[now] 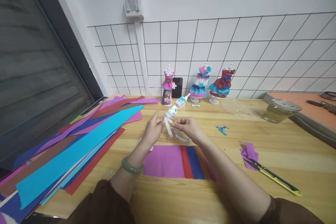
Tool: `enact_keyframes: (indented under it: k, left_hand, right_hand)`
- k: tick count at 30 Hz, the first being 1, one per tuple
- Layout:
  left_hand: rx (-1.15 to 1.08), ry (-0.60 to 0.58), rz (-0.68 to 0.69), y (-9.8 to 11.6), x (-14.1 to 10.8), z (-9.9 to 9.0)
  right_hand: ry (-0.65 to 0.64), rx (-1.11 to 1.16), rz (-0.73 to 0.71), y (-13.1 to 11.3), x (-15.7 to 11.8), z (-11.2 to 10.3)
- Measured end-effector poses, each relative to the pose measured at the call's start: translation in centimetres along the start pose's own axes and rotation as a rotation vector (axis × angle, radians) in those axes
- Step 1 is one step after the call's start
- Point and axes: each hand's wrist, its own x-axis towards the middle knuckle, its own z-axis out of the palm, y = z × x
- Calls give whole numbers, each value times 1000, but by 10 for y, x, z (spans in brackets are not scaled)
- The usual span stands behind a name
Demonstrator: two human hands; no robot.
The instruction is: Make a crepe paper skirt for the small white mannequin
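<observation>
A small white dress form (pixel 173 109) with a patterned body and a blue top edge leans to the right between my hands. White strips (pixel 168 128) hang from its lower end. My left hand (pixel 153 128) has its thumb and a finger at the strips on the left, with the index finger pointing up. On the right, my right hand (pixel 187 126) pinches the strip near the form's base. Below both hands lies a purple crepe paper piece (pixel 164 161), with red paper (pixel 186 161) and blue paper (pixel 195 162) beside it.
Long coloured paper strips (pixel 78 147) cover the left side. Three dressed forms, one in pink (pixel 168 84), stand by the tiled wall near a black phone (pixel 177 87). Scissors (pixel 275 176), purple scraps (pixel 250 154), blue trim (pixel 222 130) and a lidded cup (pixel 280 111) lie right.
</observation>
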Motion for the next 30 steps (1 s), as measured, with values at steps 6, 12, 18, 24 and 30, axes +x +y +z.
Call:
enact_keyframes:
  k: [6,12,18,24,30]
  left_hand:
    - [-99,-45,-60,0,4,-8]
    - [-122,-76,-105,0,6,-13]
    - [-163,-85,-159,-4,8,-14]
    - [-229,-101,-198,4,4,-11]
    - [-258,-136,-216,4,3,-10]
  right_hand:
    - [-19,65,-50,5,3,7]
    - [-57,112,-66,13,7,11]
    - [-45,90,-52,13,6,8]
    - [-20,72,-47,16,8,9]
    - [-9,55,-30,16,8,9]
